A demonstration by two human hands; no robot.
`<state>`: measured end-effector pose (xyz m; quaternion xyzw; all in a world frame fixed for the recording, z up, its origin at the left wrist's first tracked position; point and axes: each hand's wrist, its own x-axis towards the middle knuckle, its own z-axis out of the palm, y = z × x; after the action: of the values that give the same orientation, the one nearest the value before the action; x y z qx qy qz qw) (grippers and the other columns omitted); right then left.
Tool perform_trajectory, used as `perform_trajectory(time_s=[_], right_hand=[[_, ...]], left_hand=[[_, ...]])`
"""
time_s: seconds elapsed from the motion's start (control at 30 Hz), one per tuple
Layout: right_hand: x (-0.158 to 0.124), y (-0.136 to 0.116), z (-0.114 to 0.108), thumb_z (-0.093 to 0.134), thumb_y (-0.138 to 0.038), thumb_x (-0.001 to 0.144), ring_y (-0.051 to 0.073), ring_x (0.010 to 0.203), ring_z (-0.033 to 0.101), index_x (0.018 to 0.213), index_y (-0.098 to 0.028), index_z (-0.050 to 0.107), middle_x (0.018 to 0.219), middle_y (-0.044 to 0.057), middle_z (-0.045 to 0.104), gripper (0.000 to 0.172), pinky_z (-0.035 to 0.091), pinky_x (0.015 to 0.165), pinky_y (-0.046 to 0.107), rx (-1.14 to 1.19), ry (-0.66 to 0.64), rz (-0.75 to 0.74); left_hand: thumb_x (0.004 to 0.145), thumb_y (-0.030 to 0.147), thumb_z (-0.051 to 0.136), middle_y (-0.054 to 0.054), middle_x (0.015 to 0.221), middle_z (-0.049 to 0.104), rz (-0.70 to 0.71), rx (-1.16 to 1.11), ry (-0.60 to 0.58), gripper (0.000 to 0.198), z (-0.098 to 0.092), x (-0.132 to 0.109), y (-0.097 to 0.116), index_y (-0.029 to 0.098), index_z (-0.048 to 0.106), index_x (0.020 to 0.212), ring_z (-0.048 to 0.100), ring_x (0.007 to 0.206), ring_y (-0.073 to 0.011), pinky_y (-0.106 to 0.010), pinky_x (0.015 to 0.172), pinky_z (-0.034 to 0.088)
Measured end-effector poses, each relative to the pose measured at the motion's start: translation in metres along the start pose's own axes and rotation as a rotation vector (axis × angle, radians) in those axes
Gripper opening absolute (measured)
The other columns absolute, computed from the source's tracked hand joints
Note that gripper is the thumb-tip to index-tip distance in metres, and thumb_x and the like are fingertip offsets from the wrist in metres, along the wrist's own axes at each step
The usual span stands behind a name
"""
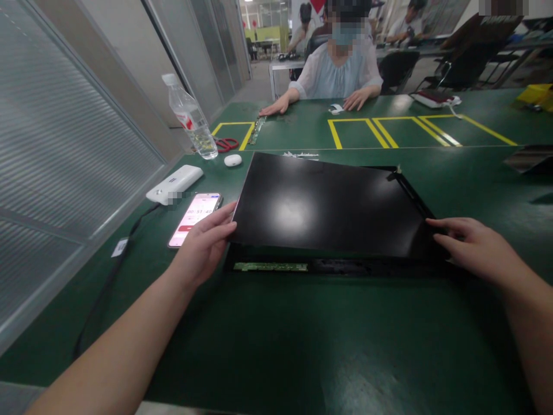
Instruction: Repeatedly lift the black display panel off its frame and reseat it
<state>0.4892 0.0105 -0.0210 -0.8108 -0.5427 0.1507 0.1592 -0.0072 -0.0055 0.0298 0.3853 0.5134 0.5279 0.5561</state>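
Between my two hands is a glossy black display panel [332, 207], tilted with its left side raised above a black frame [380, 266]. My left hand [211, 239] pinches the panel's left edge, thumb on the front. At the right edge, my right hand [470, 242] grips the panel between thumb and forefinger, close to the frame's right side. A green circuit board strip [270, 267] shows along the frame's near edge, below the panel. Most of the frame's inside is hidden by the panel.
Left on the green table [276, 340] are a phone [195, 220], a white power bank [175, 183] with a cable, an earbud case [233, 161], a water bottle [190, 118] and red-handled scissors [227, 144]. Opposite sits a person [339, 69], one hand by another circuit board strip [257, 131].
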Motion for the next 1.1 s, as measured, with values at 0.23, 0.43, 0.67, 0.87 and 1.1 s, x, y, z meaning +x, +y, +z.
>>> perform_trajectory(time_s=[0.23, 0.43, 0.67, 0.87, 1.1], right_hand=[[0.002, 0.006, 0.002, 0.061, -0.045, 0.069, 0.022, 0.073, 0.065, 0.119, -0.024, 0.079, 0.114, 0.012, 0.067, 0.058, 0.057, 0.059, 0.038, 0.019, 0.001, -0.012], [0.009, 0.017, 0.006, 0.065, -0.044, 0.067, 0.023, 0.07, 0.065, 0.115, -0.026, 0.08, 0.1, 0.009, 0.068, 0.053, 0.055, 0.053, 0.037, 0.078, 0.032, -0.064], [-0.003, -0.002, 0.001, 0.066, -0.045, 0.067, 0.023, 0.07, 0.065, 0.127, -0.029, 0.072, 0.101, 0.007, 0.071, 0.063, 0.052, 0.049, 0.035, 0.21, 0.027, 0.071], [-0.006, -0.008, 0.0, 0.07, -0.048, 0.072, 0.027, 0.095, 0.071, 0.119, -0.026, 0.075, 0.108, 0.008, 0.076, 0.052, 0.06, 0.084, 0.043, 0.331, 0.111, 0.173], [-0.003, -0.005, 0.002, 0.083, -0.038, 0.055, 0.027, 0.098, 0.071, 0.084, -0.021, 0.077, 0.102, 0.011, 0.078, 0.034, 0.061, 0.077, 0.037, 0.817, 0.233, 0.196]], left_hand=[[0.069, 0.013, 0.08, -0.009, 0.127, 0.079, 0.063, -0.076, -0.085, 0.048, 0.002, -0.003, 0.0, 0.021, 0.081, 0.116, 0.066, 0.131, -0.0352, -0.04, 0.103, 0.057], [0.071, 0.018, 0.085, -0.006, 0.125, 0.08, 0.096, -0.12, -0.178, 0.047, -0.003, -0.001, -0.004, 0.024, 0.082, 0.118, 0.065, 0.132, -0.0355, -0.044, 0.11, 0.054], [0.077, 0.016, 0.081, -0.004, 0.131, 0.078, 0.087, -0.117, -0.194, 0.052, -0.004, -0.004, -0.003, 0.027, 0.078, 0.128, 0.064, 0.134, -0.031, -0.038, 0.107, 0.056], [0.077, 0.015, 0.082, -0.001, 0.139, 0.074, 0.124, -0.113, -0.229, 0.06, -0.008, -0.004, -0.005, 0.031, 0.074, 0.134, 0.065, 0.133, -0.0305, -0.036, 0.103, 0.058], [0.079, 0.016, 0.08, 0.0, 0.142, 0.072, 0.169, -0.108, -0.239, 0.058, -0.008, -0.005, -0.004, 0.034, 0.074, 0.134, 0.064, 0.133, -0.0322, -0.041, 0.106, 0.057]])
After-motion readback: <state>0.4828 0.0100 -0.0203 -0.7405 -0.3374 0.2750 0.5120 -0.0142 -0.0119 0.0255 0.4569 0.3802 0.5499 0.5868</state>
